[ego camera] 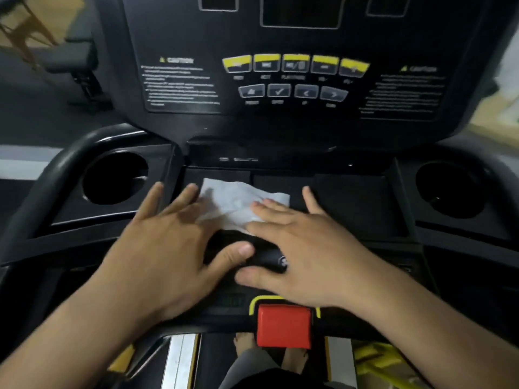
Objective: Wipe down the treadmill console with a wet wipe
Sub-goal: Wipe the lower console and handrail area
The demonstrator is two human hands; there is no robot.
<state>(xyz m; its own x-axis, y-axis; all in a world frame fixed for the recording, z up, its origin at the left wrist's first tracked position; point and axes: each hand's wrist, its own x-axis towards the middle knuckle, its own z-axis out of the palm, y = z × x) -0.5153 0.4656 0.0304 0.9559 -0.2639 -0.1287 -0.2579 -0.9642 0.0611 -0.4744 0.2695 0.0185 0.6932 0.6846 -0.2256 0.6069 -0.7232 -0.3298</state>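
Left hand (168,248) and right hand (303,248), fingers (184,199) spread flat, press the wipe (236,200); the red button (283,327) at 6 o'clock risks a bump.

Matt black plastic console (351,209); thin white crinkled wipe (238,203).

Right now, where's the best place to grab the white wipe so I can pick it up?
Probably its bare far edge, pinched from above. The wet wipe lies flat and a little crumpled on the console tray. The left hand and right hand lie over its near part.
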